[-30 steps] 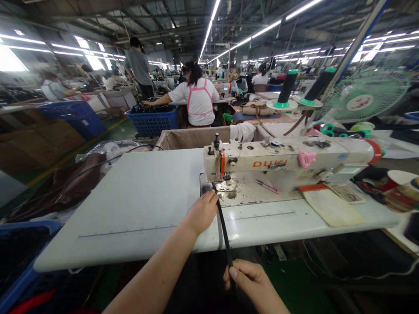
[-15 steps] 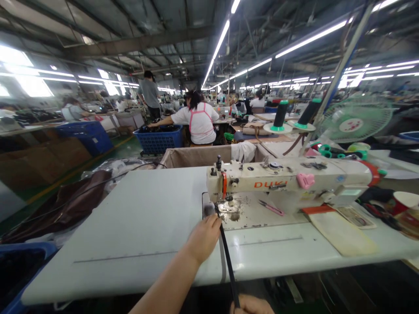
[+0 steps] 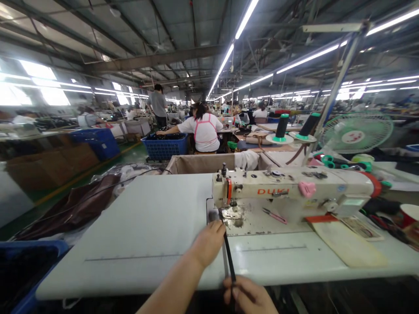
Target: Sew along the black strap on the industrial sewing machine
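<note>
A narrow black strap [image 3: 230,256] runs from the needle area of a white sewing machine [image 3: 291,187] down over the table's front edge. My left hand [image 3: 209,240] is closed on the strap's upper end, just in front of the presser foot, whose contact with the strap is hard to make out. Lower down, at the table edge, my right hand [image 3: 247,294] pinches the same strap between thumb and fingers. The strap looks taut between both hands. Pink-handled thread snips [image 3: 275,216] lie on the machine bed, right of the needle.
The white table [image 3: 157,218] extends left. On its right lie a pale yellow pad [image 3: 350,244] and a red cup [image 3: 409,216]. Behind stand thread cones [image 3: 282,126] and a green fan [image 3: 356,133]. A blue bin [image 3: 29,270] is at lower left; a co-worker [image 3: 206,131] sits ahead.
My right hand has moved up along the strap toward the table edge and shows more fully. My left hand stays near the needle. The whole view has shifted slightly.
</note>
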Tool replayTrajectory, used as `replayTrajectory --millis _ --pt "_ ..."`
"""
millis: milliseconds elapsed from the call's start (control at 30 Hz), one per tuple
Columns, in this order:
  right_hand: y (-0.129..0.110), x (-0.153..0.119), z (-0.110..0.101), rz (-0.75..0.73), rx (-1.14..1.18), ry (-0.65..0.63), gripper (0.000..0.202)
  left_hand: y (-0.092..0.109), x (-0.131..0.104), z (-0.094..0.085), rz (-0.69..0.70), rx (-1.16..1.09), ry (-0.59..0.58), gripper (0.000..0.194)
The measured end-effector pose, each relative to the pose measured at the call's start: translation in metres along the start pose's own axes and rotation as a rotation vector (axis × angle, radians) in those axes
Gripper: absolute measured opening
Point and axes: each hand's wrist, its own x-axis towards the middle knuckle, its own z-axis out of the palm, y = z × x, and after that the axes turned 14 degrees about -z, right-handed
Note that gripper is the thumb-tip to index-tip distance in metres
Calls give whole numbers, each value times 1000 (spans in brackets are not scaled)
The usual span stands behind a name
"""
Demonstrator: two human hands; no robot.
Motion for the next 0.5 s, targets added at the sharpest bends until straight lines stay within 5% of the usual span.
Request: replayTrajectory --millis 200,500 --pt "-21 -6 10 0 24 61 63 1 1 -7 10 -33 2 22" --pt "-22 -19 10 34 25 50 62 1 1 -12 21 -37 10 19"
